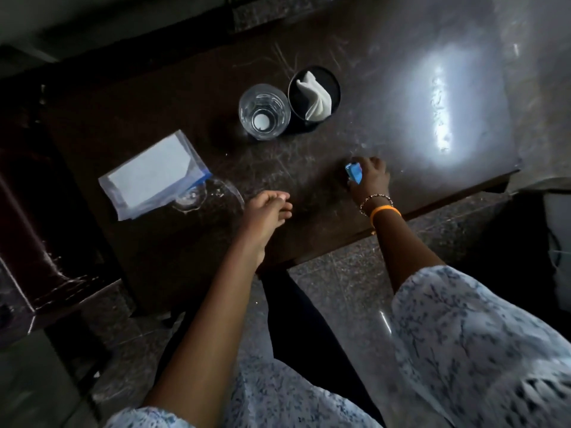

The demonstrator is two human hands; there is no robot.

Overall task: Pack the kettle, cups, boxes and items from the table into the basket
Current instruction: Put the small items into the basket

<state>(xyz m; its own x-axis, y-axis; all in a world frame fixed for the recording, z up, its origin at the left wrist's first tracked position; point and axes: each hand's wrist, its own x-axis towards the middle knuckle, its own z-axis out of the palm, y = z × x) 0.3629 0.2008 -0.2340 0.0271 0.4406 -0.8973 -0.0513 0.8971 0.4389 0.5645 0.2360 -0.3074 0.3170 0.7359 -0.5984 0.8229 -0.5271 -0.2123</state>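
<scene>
Head view, right grip (369, 178) clasping blue item (353, 173) at its left, left grip (267, 208) loose, holding nothing

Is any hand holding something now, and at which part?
The right hand grips a small blue object around its lower end, on the table. The left hand holds nothing.

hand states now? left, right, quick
Left hand: fingers loosely curled, holding nothing, over the dark scratched table.
Right hand: gripping a small blue plastic item.
</scene>
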